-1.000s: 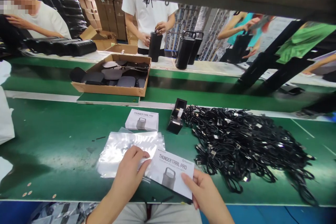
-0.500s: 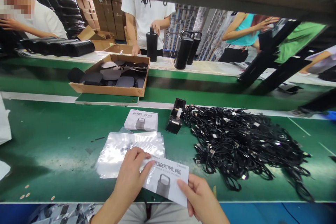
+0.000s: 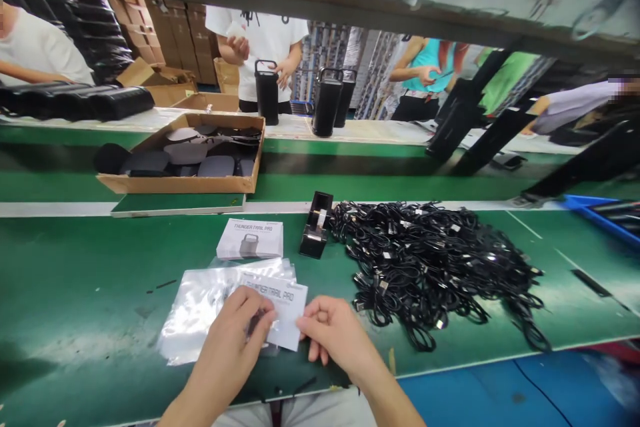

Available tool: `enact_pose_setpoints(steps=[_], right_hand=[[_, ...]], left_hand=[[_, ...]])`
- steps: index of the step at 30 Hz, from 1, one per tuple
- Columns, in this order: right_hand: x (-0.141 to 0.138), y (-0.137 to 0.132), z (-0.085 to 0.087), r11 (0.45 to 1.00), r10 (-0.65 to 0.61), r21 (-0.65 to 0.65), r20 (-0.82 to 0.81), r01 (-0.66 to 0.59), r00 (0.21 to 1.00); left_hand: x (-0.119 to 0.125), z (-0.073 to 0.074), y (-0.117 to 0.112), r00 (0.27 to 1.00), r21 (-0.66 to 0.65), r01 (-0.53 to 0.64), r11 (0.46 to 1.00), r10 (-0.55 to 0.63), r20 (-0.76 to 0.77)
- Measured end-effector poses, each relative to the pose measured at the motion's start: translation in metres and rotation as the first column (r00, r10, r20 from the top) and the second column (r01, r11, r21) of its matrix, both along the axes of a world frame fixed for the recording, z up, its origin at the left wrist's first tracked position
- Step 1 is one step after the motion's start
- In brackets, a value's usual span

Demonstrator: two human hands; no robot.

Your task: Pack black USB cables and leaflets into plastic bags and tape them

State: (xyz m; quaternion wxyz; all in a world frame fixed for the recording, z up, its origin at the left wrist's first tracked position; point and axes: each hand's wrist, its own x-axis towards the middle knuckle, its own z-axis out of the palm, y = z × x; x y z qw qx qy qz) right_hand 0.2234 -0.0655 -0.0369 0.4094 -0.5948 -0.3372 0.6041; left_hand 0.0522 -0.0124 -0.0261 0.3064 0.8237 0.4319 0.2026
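Note:
My left hand (image 3: 235, 333) pinches the top clear plastic bag of a stack (image 3: 200, 307) lying on the green table. My right hand (image 3: 333, 333) grips the right edge of a white "Thunder Trail Pro" booklet (image 3: 280, 303), which lies partly inside or over that bag. A second pile of the same booklets (image 3: 250, 239) sits just beyond the bags. A black tape dispenser (image 3: 316, 235) stands to its right.
A big heap of coiled black cables (image 3: 430, 267) lies right of my hands. Behind, a cardboard box (image 3: 180, 181) of dark flat parts sits by a conveyor strip. Other people stand at the far bench with tall black speakers (image 3: 327, 101).
The booklet has moved left and away from me, sliding toward the bag under my left hand. My right hand followed it. The view also swung to the right.

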Motion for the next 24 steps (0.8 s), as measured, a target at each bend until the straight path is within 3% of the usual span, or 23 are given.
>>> enact_pose_setpoints(steps=[4,7,8,9,10,12,13,15,19,21,23,24], right_hand=[[-0.020,0.026,0.005,0.991,0.104,0.076,0.110,-0.112,0.989],[-0.010,0.034,0.020,0.949,0.179,0.163,0.422,-0.269,0.889],[-0.001,0.036,0.025,0.947,0.131,0.164,0.589,-0.276,0.798],[0.010,0.039,0.031,0.954,0.051,0.156,0.755,-0.255,0.654],[0.021,0.043,0.035,0.971,-0.050,0.153,0.881,-0.184,0.470],[0.042,0.056,0.039,0.985,-0.154,0.163,0.978,-0.053,0.139],[0.050,0.064,0.039,0.986,-0.164,0.165,0.986,-0.027,0.038],[0.061,0.077,0.037,0.988,-0.152,0.151,0.988,-0.036,-0.025],[0.074,0.067,0.042,0.983,-0.179,0.179,0.984,-0.029,0.014],[0.075,0.043,0.045,0.966,-0.255,0.258,0.958,-0.007,0.131],[0.069,0.016,0.044,0.924,-0.366,0.371,0.786,0.094,0.498],[0.063,0.004,0.041,0.919,-0.370,0.357,0.627,0.169,0.685]], left_hand=[[0.006,0.005,0.002,0.999,-0.042,0.035,0.999,-0.033,0.030],[0.006,0.002,0.006,1.000,-0.021,0.011,1.000,-0.011,0.002],[0.005,0.000,0.007,1.000,-0.010,0.002,1.000,-0.002,-0.022],[0.004,-0.003,0.009,0.999,0.002,-0.001,1.000,0.002,-0.052],[0.004,-0.005,0.010,0.997,0.016,0.000,1.000,0.001,-0.083],[0.003,-0.010,0.012,0.992,0.038,0.019,0.999,-0.014,-0.127],[0.004,-0.012,0.012,0.991,0.046,0.022,0.999,-0.015,-0.135],[0.005,-0.013,0.012,0.992,0.049,0.017,0.999,-0.010,-0.128],[0.006,-0.009,0.011,0.994,-0.006,-0.027,1.000,0.026,-0.106],[0.005,-0.007,0.010,0.995,-0.039,-0.045,0.998,0.042,-0.094],[0.003,-0.006,0.010,0.996,-0.056,-0.060,0.997,0.056,-0.075],[0.003,-0.006,0.009,0.996,-0.061,-0.071,0.996,0.067,-0.063]])
